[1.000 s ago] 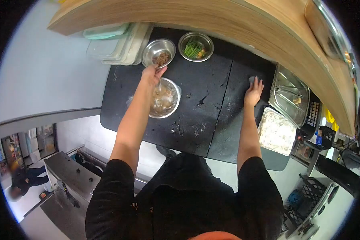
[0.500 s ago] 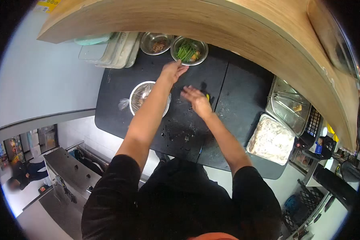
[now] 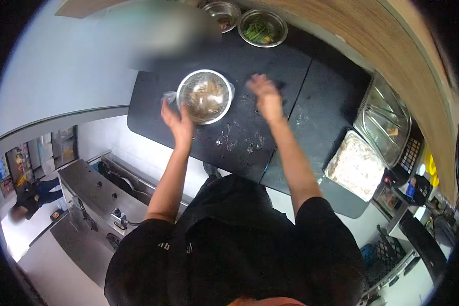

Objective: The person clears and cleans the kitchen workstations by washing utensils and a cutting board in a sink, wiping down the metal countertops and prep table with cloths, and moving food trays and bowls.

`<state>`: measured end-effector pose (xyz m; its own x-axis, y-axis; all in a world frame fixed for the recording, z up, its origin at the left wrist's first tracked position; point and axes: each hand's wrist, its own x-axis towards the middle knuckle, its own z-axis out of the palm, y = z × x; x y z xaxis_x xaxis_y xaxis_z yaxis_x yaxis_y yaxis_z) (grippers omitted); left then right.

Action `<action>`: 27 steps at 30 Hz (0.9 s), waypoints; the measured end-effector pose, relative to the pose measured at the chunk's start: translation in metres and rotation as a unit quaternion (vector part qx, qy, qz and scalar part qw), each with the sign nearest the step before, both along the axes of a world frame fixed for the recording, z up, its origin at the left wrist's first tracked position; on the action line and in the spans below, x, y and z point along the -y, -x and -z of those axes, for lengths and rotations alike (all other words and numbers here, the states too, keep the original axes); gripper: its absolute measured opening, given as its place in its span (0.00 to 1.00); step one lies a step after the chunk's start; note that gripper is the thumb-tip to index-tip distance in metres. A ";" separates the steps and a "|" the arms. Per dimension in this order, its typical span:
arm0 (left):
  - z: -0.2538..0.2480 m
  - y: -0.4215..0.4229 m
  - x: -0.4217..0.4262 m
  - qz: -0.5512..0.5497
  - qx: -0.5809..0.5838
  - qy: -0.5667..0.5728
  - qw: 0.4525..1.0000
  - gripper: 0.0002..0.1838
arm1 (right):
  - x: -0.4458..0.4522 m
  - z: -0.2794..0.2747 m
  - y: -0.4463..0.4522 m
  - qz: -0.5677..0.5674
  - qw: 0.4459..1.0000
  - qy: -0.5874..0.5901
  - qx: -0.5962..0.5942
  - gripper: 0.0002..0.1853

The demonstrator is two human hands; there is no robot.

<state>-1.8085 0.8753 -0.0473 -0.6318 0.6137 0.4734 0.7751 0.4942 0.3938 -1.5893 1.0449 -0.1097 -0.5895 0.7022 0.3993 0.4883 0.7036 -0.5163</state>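
Observation:
A metal bowl covered with clear plastic film stands on the black table, with brownish food showing through. A crumpled end of film sticks out at its left side. My left hand is at the bowl's lower left edge, fingers and thumb spread; whether it touches the rim I cannot tell. To the right of the bowl, my right hand hovers over the table, slightly blurred, its fingers stretched out and holding nothing.
At the back edge stand a metal bowl of green vegetables and another bowl. On the right are a white tray and a metal tray with tongs. A wooden shelf overhangs. Another person stands far left.
My left hand has come back from the vegetable bowl to the left side of the film-covered bowl. My right hand stays right of it. The camera view has shifted.

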 end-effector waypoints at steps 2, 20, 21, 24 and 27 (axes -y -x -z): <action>0.014 0.000 0.033 -0.049 0.317 -0.015 0.947 0.31 | 0.032 -0.017 0.004 -0.026 0.985 0.159 -0.060 0.26; -0.053 0.082 0.102 0.006 0.668 -0.144 0.730 0.20 | 0.143 0.016 0.065 0.115 0.989 0.068 -0.062 0.25; -0.056 0.092 0.117 0.007 0.665 -0.153 0.731 0.20 | 0.143 0.030 0.074 0.085 0.960 0.185 -0.190 0.26; -0.061 0.118 0.166 0.000 0.675 -0.147 0.723 0.20 | 0.166 -0.057 0.036 0.095 0.967 0.176 -0.158 0.26; -0.070 0.135 0.215 -0.028 0.672 -0.144 0.726 0.24 | 0.197 -0.074 -0.073 0.266 0.903 0.218 -0.259 0.22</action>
